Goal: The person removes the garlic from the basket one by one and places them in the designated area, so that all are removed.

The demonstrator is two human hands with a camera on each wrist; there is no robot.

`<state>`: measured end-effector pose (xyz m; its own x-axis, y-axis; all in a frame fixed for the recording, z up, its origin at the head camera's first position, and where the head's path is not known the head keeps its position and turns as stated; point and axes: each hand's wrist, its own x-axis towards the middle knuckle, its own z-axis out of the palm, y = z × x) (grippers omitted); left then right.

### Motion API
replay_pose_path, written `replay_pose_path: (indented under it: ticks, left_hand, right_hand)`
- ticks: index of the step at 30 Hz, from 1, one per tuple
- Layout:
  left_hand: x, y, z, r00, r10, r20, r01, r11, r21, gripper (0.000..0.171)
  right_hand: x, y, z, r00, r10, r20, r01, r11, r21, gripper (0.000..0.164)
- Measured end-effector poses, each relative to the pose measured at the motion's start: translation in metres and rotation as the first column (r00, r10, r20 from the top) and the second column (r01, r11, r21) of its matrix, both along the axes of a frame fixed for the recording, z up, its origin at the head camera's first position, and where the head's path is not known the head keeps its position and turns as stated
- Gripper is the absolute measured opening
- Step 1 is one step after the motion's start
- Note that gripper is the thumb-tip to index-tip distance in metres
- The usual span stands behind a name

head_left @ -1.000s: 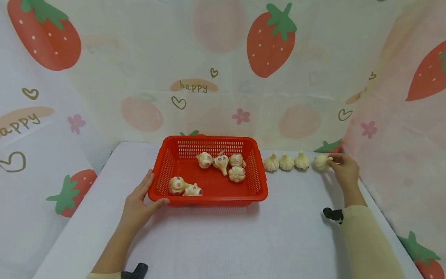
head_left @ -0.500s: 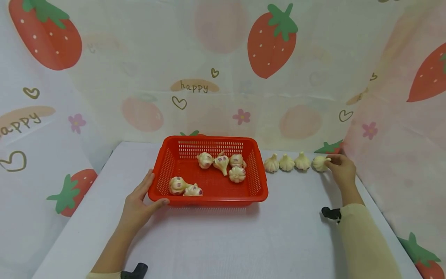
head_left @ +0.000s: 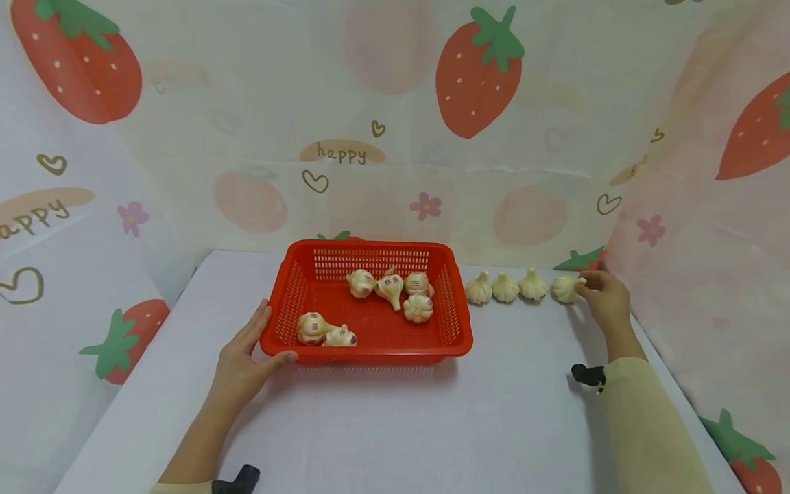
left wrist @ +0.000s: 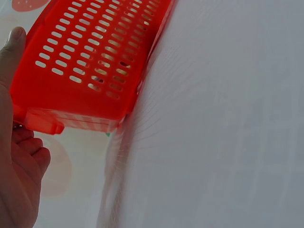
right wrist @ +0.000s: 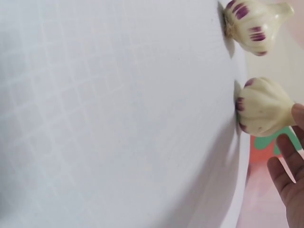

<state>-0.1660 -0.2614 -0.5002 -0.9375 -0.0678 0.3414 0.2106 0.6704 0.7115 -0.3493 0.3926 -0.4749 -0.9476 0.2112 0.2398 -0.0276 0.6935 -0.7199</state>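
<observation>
My left hand (head_left: 241, 374) holds the near left corner of a red plastic basket (head_left: 373, 351), thumb at the front rim and fingers along the left side. In the left wrist view, the thumb lies against the slotted basket wall (left wrist: 71, 57). At the right end of a row, my right hand (head_left: 606, 302) pinches a garlic bulb (head_left: 564, 289) by its stem. That bulb's base (right wrist: 263, 107) is at the white tabletop, stem pointing up and tilted toward the hand. Several garlic bulbs (head_left: 389, 291) with purple marks lie inside the basket.
Left of the pinched bulb, three garlic bulbs (head_left: 505, 287) stand side by side near the table's back edge, close to the basket's right wall. Strawberry-printed cloth (head_left: 370, 199) hangs behind and at both sides of the white table (head_left: 401, 425).
The right hand has shifted slightly left with the garlic bulb, bringing it closer to the row. The left hand and basket have stayed in place.
</observation>
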Motion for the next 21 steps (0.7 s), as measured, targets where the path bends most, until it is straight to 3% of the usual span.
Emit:
replay_pose_path:
  ticks: [21]
  left_hand:
    - [0.001, -0.001, 0.002, 1.0, 0.0, -0.003, 0.0, 1.0, 0.004, 0.1]
  right_hand:
    - [-0.002, 0.01, 0.012, 0.999, -0.013, 0.048, 0.013, 1.0, -0.003, 0.043]
